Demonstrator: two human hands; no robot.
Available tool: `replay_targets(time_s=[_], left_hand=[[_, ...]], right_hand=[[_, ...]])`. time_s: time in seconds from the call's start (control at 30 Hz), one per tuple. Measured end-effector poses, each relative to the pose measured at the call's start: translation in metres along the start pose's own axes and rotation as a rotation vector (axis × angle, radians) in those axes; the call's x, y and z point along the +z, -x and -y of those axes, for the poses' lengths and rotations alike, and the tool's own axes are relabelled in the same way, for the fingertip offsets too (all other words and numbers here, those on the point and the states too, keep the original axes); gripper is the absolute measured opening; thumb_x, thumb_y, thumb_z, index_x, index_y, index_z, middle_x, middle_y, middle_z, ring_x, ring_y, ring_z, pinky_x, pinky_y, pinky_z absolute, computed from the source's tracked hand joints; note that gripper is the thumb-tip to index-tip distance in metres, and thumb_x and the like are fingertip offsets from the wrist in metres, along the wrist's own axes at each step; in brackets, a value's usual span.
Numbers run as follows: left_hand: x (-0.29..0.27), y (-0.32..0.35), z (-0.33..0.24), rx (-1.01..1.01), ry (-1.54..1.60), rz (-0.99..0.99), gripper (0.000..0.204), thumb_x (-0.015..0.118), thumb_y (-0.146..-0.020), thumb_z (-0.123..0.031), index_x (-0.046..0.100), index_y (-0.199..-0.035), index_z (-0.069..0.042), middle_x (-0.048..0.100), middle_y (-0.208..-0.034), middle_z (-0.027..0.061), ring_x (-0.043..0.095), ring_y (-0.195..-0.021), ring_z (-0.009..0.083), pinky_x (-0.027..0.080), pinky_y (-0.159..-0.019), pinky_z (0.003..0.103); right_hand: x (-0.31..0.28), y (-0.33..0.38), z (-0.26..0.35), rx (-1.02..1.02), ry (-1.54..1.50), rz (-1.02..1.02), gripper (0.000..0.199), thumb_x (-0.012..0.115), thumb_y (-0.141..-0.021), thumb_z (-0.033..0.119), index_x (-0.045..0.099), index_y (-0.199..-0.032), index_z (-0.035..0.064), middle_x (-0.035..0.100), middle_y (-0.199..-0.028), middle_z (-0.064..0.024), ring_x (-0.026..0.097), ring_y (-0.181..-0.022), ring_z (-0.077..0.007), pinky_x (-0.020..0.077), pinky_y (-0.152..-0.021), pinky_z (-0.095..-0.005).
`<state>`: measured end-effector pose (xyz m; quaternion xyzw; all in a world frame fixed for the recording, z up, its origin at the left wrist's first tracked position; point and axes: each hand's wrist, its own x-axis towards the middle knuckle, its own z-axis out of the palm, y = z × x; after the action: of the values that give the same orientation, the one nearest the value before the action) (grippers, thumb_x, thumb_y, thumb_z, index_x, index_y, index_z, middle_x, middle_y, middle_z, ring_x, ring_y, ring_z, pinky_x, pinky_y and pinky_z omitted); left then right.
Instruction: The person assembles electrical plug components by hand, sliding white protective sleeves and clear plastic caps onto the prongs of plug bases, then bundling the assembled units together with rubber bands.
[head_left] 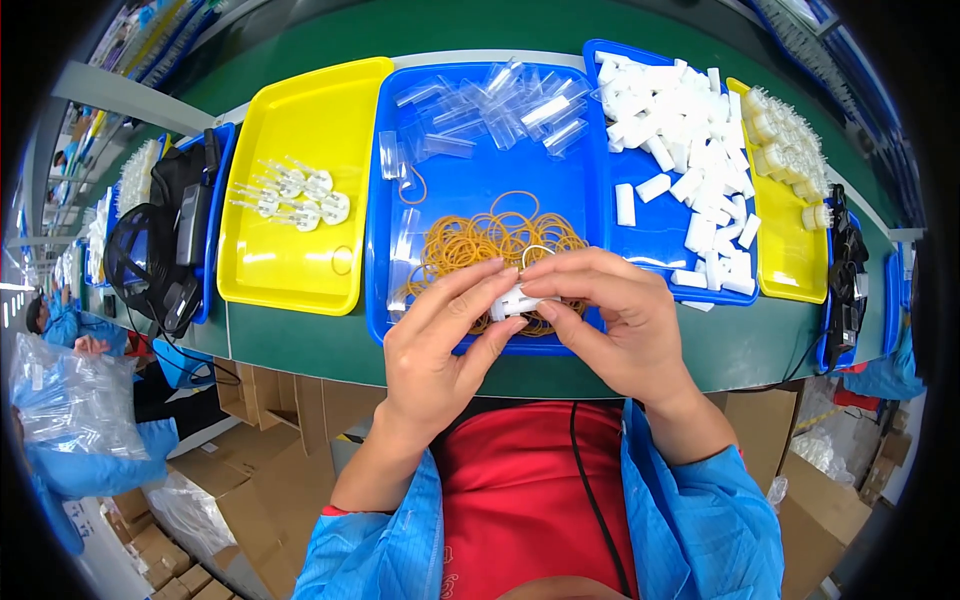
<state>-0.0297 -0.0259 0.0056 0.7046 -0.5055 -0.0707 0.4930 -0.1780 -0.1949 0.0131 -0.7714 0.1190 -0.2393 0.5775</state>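
Note:
Both my hands meet over the near part of a blue tray [480, 205]. My left hand [432, 338] pinches a small white plastic part [514, 302] from the left. From the right, the fingertips of my right hand [622, 312] close on the same part. The fingers cover much of it, so its full shape is hidden. A pale thin loop [537, 249] shows just above my right fingertips; whether it is held I cannot tell. Beneath and behind the hands lies a heap of tan rubber bands [470, 240]. Clear plastic tubes [490, 110] lie at the tray's far end.
On the left, a yellow tray [285, 265] bears several white pronged parts [290, 195]. To the right, a blue tray [635, 240] holds white blocks [675, 120]; beyond it a yellow tray [790, 270] carries cream pronged parts [785, 140]. Black cables and adapters [165, 240] flank the left side.

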Motion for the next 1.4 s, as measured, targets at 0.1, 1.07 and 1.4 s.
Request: replay_targets(time_s=[0.1, 1.07, 1.4], left_hand=[[-0.001, 0.004, 0.001, -0.037, 0.054, -0.015, 0.037, 0.088, -0.092, -0.003, 0.081, -0.128, -0.002, 0.079, -0.13, 0.0189, 0.08, -0.113, 0.0314, 0.065, -0.094, 0.039], [0.007, 0.01, 0.007, -0.179, 0.486, -0.08, 0.043, 0.068, -0.1, 0.015, 0.062, -0.14, 0.003, 0.055, -0.156, 0.0239, 0.066, -0.135, 0.0264, 0.06, -0.109, 0.04], [0.007, 0.015, 0.007, -0.216, 0.599, -0.125, 0.033, 0.072, -0.103, 0.009, 0.067, -0.134, 0.003, 0.06, -0.149, 0.0218, 0.067, -0.134, 0.0269, 0.063, -0.108, 0.039]], right_hand=[[-0.011, -0.004, 0.009, -0.082, 0.129, -0.016, 0.026, 0.079, -0.095, -0.006, 0.083, -0.12, 0.0015, 0.082, -0.121, -0.015, 0.08, -0.11, -0.0267, 0.0637, -0.092, -0.0345], [-0.041, 0.003, 0.0, 0.231, -0.356, -0.044, 0.019, 0.071, -0.105, -0.009, 0.077, -0.123, -0.0057, 0.068, -0.13, -0.0139, 0.072, -0.105, -0.0149, 0.0625, -0.087, -0.0275], [-0.032, 0.006, -0.005, 0.189, -0.438, -0.101, 0.017, 0.072, -0.105, -0.009, 0.075, -0.121, -0.0066, 0.068, -0.133, -0.0165, 0.073, -0.117, -0.0189, 0.0632, -0.1, -0.0306]])
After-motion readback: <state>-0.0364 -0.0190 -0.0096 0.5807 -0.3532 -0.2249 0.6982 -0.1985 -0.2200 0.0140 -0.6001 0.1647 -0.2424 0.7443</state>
